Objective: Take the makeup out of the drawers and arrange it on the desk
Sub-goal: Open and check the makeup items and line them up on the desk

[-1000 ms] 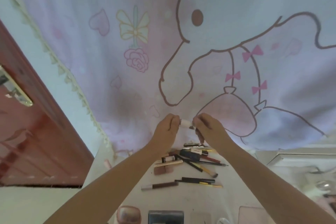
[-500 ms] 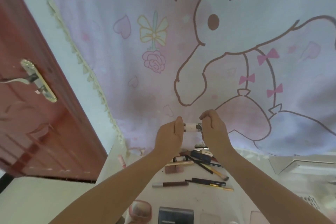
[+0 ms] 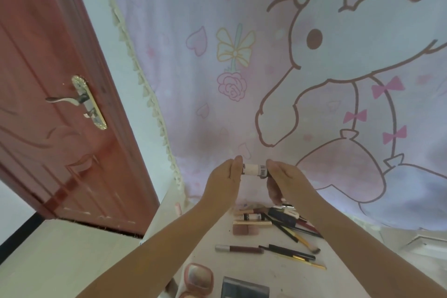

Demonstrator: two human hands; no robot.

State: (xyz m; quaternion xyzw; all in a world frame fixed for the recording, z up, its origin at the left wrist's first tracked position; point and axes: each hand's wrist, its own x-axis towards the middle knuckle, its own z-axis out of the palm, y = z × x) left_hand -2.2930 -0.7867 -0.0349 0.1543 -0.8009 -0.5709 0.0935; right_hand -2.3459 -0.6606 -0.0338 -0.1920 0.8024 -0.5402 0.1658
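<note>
A small white makeup tube (image 3: 254,170) with a barcode label is held level in the air above the white desk (image 3: 266,273). My left hand (image 3: 223,180) grips its left end and my right hand (image 3: 284,182) pinches its dark right end. Below them on the desk lies a heap of makeup pencils, brushes and tubes (image 3: 278,221). A dark red lip pencil (image 3: 239,248) and a black-and-gold pencil (image 3: 292,253) lie nearer me. A pink compact (image 3: 198,278) and a dark palette (image 3: 244,288) sit at the front edge.
A pink cartoon curtain (image 3: 290,80) hangs behind the desk. A red door (image 3: 48,116) with a metal handle (image 3: 79,100) stands at the left, beside the desk's left edge. A white surface (image 3: 425,242) lies to the right.
Both hands have lifted the tube slightly and pulled a little apart, so more of the tube shows. The camera has turned left, and the door handle has come into view.
</note>
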